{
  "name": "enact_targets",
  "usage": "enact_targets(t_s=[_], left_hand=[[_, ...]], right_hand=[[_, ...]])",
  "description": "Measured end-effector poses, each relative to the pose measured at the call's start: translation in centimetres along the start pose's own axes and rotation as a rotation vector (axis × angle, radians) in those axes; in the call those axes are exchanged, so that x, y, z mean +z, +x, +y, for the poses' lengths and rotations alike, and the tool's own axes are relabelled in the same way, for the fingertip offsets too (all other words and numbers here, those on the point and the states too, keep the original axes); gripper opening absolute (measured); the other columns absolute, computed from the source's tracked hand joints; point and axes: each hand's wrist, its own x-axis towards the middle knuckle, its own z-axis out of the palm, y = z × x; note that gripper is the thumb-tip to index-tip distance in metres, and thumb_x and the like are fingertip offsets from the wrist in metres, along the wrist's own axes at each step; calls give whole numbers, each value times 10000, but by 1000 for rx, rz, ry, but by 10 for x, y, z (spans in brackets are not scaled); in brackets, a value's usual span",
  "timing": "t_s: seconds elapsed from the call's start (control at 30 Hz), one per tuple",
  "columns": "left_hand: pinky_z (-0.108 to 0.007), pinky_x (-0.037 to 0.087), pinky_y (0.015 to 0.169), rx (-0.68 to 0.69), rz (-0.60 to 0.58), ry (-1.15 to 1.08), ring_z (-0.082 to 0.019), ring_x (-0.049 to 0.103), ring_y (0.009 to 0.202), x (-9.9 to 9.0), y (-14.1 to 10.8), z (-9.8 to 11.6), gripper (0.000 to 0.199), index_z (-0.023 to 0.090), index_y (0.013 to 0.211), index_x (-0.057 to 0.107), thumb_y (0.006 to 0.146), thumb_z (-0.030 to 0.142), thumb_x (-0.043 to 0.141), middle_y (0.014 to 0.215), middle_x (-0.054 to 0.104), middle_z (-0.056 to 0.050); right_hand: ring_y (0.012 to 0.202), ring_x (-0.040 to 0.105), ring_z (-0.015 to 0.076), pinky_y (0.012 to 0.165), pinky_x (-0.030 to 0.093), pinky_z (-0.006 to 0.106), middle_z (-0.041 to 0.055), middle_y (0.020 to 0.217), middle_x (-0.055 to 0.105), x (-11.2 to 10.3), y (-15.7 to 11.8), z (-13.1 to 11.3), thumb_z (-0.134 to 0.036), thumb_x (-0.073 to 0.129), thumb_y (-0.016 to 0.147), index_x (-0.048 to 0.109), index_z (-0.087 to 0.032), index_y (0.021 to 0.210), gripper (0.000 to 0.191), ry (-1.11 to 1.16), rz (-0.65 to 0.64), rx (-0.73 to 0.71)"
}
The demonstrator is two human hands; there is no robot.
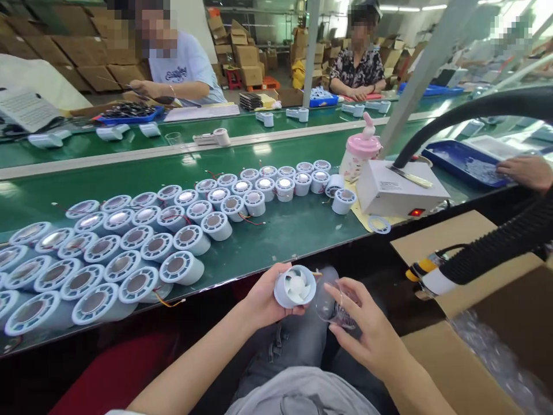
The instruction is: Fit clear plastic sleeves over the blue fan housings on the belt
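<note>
My left hand is wrapped round a light blue cylindrical fan housing, its white fan blades facing up toward me. Just right of it, my right hand grips a clear plastic cup-like cover, thumb and fingers around its side. A short wire shows between the housing and the cover. Both hands are above my lap, in front of the bench edge. On the green bench beyond stand rows of similar blue fan housings, several with thin coloured wires trailing out.
A white box with a red switch and a pink-lidded cup stand at right. A black hose arches over cardboard boxes. Beyond a conveyor with handle parts, two people sit; another person's hand reaches to a blue tray.
</note>
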Motion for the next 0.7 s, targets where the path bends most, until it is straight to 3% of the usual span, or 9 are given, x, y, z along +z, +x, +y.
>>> enact_targets(t_s=[0.13, 0.23, 0.33, 0.47, 0.53, 0.63, 0.7], left_hand=[[-204, 352, 356, -180, -56, 97, -137, 533, 469, 3, 14, -15, 493, 112, 839, 588, 738, 592, 545, 659, 598, -48], [-179, 349, 378, -191, -77, 188, -92, 508, 470, 10, 17, -13, 380, 116, 915, 613, 785, 472, 634, 697, 620, -24], [-189, 440, 565, -60, -133, 410, -108, 580, 689, 22, 13, -3, 335, 156, 1038, 585, 768, 301, 721, 876, 650, -23], [-262, 451, 765, 183, -161, 914, -150, 577, 881, 36, 4, 9, 304, 200, 1070, 563, 801, 256, 692, 1002, 619, -20], [-273, 446, 758, 275, -125, 1096, -160, 562, 881, 37, 1, 9, 393, 215, 1108, 573, 761, 290, 740, 1039, 598, -29], [-314, 466, 806, 409, -108, 1218, -188, 545, 926, 32, 3, 1, 568, 246, 1170, 602, 666, 398, 816, 1045, 553, -47], [-358, 474, 870, 482, -115, 1259, -213, 530, 984, 25, 6, -7, 608, 263, 1166, 638, 619, 440, 835, 1047, 509, -59]], right_hand=[[1137, 517, 311, 880, 523, 482, 130, 1371, 396, -12, 4, -2, -163, 558, 832, 457, -312, 1396, 592, -197, 16, 38], [1107, 524, 301, 862, 529, 478, 129, 1414, 384, -18, 5, 3, -134, 564, 812, 502, -290, 1356, 569, -205, -47, 129], [1133, 504, 302, 885, 511, 470, 101, 1400, 423, -23, 5, 9, -73, 589, 762, 617, -269, 1173, 456, -152, -161, 158], [1116, 528, 268, 938, 468, 425, 57, 1316, 486, -31, 2, 5, -83, 691, 723, 640, -225, 851, 198, 97, -266, 215], [1103, 548, 246, 946, 452, 390, 52, 1243, 521, -36, 1, 0, -196, 696, 789, 616, -206, 751, 90, 260, -240, 284], [1055, 576, 227, 855, 476, 341, 67, 1126, 574, -39, 0, -6, -314, 552, 915, 630, -196, 692, 264, 399, -137, 366], [1023, 589, 233, 774, 492, 312, 80, 1059, 604, -39, 0, -6, -335, 562, 903, 636, -187, 648, 304, 463, -47, 417]])
